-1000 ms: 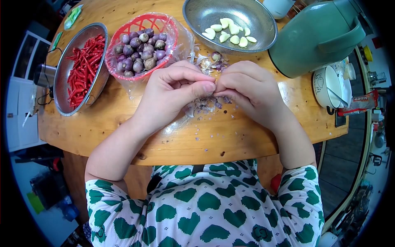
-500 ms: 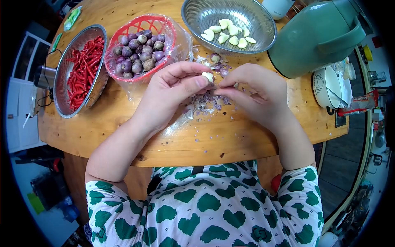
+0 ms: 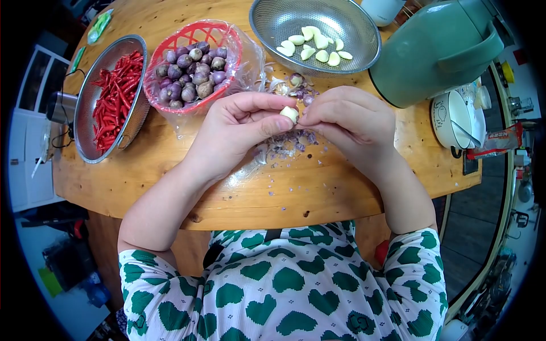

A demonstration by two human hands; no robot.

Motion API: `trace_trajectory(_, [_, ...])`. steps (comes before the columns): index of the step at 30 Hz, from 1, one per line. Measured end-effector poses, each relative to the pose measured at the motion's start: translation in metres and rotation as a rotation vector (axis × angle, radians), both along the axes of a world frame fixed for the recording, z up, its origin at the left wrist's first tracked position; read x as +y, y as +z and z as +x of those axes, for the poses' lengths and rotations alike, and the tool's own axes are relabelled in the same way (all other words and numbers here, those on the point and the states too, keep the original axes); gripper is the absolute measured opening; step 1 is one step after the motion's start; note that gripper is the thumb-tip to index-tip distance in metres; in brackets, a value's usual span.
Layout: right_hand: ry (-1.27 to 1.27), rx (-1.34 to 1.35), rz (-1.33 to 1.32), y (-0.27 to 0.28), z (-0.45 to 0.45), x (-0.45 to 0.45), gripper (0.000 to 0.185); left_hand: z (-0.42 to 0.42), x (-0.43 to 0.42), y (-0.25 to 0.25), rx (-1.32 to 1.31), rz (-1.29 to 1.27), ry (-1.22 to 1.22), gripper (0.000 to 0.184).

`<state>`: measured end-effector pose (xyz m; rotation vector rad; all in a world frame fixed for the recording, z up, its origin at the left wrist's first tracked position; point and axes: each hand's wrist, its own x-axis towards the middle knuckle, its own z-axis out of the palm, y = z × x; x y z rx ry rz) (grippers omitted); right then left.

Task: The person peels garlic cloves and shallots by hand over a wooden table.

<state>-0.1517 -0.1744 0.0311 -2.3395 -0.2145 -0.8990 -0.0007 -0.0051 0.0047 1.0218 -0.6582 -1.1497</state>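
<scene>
A pale, mostly bare garlic clove (image 3: 289, 114) is pinched between the thumb and fingers of my left hand (image 3: 245, 120). Against its right side press the closed fingertips of my right hand (image 3: 354, 122); any skin between them is too small to make out. Under and behind my hands lie purple and white skin scraps (image 3: 284, 146) on the wooden table. Just beyond my fingers sit a few small purple bulbs (image 3: 296, 79). Peeled garlic cloves (image 3: 321, 42) rest in a metal colander (image 3: 273, 31) farther back.
A red basket (image 3: 152, 62) lined with clear plastic holds purple bulbs (image 3: 187, 77). Left of it, red chillies (image 3: 118, 96) fill another colander (image 3: 85, 136). A green thermos jug (image 3: 421, 57) stands at right, near a white enamel pot (image 3: 449, 119). The table's near edge (image 3: 284, 221) meets my torso.
My right fingertips have moved left onto the clove, from slightly apart to touching it. The clove has turned in my left hand and shows more of its pale surface.
</scene>
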Motion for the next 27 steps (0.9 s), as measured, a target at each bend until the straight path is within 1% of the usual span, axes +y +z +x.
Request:
trace_trajectory(2, [-0.008,0.011,-0.008,0.001,-0.0003,0.0003,0.015,0.0005,0.0002,0.0001,0.005,0.007,0.003,0.026])
trace_trajectory(8, [-0.005,-0.07,-0.025,-0.0012,-0.001,0.0017,0.016,0.0001,0.0011,-0.0003,0.008,-0.01,-0.03,0.027])
trace_trajectory(11, [0.003,-0.078,-0.026,-0.0015,-0.0011,0.0016,0.016,0.0005,0.0013,-0.0013,0.079,0.003,-0.049,0.027])
trace_trajectory(14, [-0.014,-0.092,-0.061,-0.0022,-0.0007,0.0017,0.017,-0.0001,0.0008,0.0004,0.097,0.003,-0.048,0.027])
trace_trajectory(20, [-0.003,-0.033,-0.059,-0.0013,0.0008,-0.0007,0.017,0.0004,0.0001,-0.0002,0.129,-0.014,-0.032,0.026])
trace_trajectory(23, [0.022,-0.016,0.039,-0.0022,0.002,-0.0009,0.017,0.0016,0.0009,-0.0001,0.084,0.02,-0.047,0.025])
trace_trajectory(27, [0.065,0.012,0.025,-0.0057,0.0001,-0.0061,0.018,0.0011,0.0003,0.0054,-0.107,-0.025,-0.032,0.023])
